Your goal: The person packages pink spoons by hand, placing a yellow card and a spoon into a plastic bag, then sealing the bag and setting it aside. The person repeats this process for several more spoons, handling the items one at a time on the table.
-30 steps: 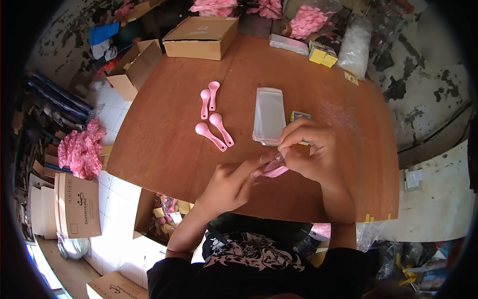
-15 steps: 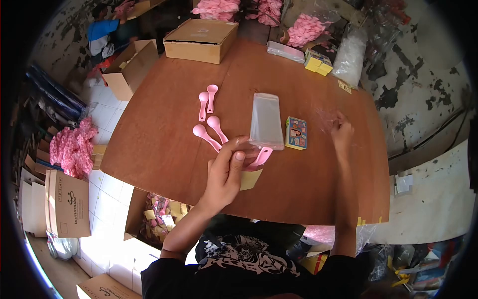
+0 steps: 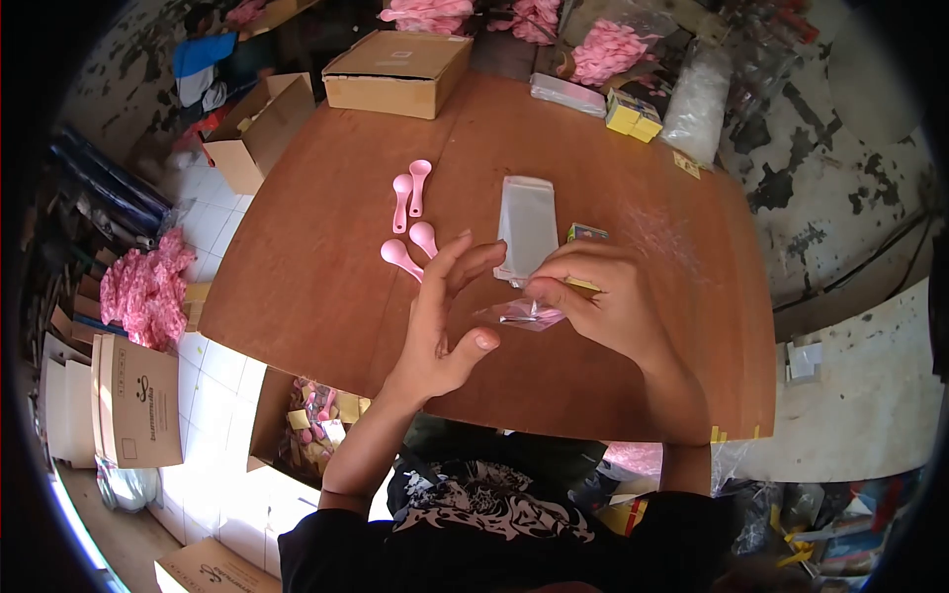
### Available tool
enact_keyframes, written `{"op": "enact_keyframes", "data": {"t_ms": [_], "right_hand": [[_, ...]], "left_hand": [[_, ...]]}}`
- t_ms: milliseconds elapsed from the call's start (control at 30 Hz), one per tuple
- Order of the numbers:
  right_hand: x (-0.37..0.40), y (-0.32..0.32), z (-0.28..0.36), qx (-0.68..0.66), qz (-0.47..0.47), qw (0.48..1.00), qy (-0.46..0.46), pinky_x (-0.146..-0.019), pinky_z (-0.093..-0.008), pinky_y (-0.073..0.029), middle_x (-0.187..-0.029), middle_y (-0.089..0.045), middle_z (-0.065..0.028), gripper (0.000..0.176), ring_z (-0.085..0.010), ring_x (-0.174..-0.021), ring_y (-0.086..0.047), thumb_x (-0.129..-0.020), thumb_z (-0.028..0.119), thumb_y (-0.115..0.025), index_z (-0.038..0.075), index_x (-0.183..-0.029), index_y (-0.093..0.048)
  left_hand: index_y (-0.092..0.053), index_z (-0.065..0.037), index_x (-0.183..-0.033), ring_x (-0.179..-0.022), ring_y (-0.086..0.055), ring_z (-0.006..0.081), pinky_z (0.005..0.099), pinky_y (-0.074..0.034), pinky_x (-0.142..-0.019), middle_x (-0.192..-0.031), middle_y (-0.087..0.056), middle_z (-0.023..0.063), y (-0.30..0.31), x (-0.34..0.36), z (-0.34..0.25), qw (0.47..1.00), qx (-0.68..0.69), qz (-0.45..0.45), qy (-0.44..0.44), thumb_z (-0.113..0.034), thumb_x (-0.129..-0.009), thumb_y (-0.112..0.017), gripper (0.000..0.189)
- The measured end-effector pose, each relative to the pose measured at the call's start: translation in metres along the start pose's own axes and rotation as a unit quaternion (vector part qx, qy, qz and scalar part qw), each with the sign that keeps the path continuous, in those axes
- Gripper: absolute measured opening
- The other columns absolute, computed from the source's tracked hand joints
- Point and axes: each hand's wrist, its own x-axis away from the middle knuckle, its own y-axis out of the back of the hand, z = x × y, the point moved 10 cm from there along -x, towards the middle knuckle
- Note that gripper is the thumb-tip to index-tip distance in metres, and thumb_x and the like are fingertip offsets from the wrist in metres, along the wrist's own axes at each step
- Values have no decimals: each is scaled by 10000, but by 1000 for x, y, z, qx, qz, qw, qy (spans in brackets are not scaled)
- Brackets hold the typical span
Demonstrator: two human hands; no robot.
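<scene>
My right hand (image 3: 603, 301) pinches the top of a clear plastic bag (image 3: 519, 314) above the table, with something pink showing inside. My left hand (image 3: 445, 321) is open just left of the bag, thumb and fingers spread. Behind the hands lies a stack of flat clear bags (image 3: 530, 227). The right hand covers most of a small stack of printed cards (image 3: 587, 233). On the left lie several pink spoons: one pair (image 3: 418, 188) farther back, and a nearer pair (image 3: 399, 256) partly behind my left hand.
The brown table (image 3: 316, 237) bears a closed cardboard box (image 3: 395, 79), yellow card stacks (image 3: 633, 116) and thin plastic scraps (image 3: 662, 237). An open carton (image 3: 321, 420) of packed pieces stands below the front-left edge. Another person (image 3: 206, 69) is at the far left.
My right hand has come left from the plastic scraps to the bag. The left hand has let go of the bag with the pink spoon and opened.
</scene>
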Motion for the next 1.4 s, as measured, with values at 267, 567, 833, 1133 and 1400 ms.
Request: {"op": "enact_keyframes", "data": {"t_ms": [267,567,833,1133,1400], "right_hand": [[-6,1,-13,-39,16,997,-63,-656,-292,-481,-731,-681,-69,110,-144,-678,-630,-844,79,-759,-20,-816,-720],[48,-50,-89,-268,107,916,-278,-764,-261,-547,-960,-712,-82,238,-107,-865,-668,-923,136,-719,-46,-1068,-673],[78,-87,-115,-284,81,906,-303,-770,-238,-557,-939,-722,-85,177,-116,-872,-691,-942,76,-665,-64,-1048,-683],[82,-77,-125,-255,50,925,-279,-839,-255,-560,-1030,-716,-102,174,-148,-936,-695,-940,39,-662,-62,-1080,-682],[83,-77,-125,-251,50,942,-219,-824,-247,-554,-986,-721,-103,128,-153,-930,-694,-934,-7,-642,-27,-1029,-726]], "left_hand": [[-467,14,-1378,-1225,-583,325,412,-455,-1052,-1300,-604,172,-21,-5,35,977,-117,124,127,-157,-738,-866,774],[-547,34,-1263,-1043,-656,151,305,-546,-898,-1094,-685,87,-10,26,71,959,18,50,279,29,-847,-741,459],[-623,54,-1177,-978,-672,147,280,-575,-804,-1060,-701,89,1,28,80,965,115,2,237,-90,-944,-678,279],[-712,25,-1076,-861,-663,99,247,-556,-770,-956,-730,60,26,33,92,961,24,-56,268,-112,-965,-653,186],[-725,25,-1080,-871,-661,111,244,-525,-803,-967,-735,65,34,37,97,959,-5,-51,280,-56,-946,-656,171]]}}
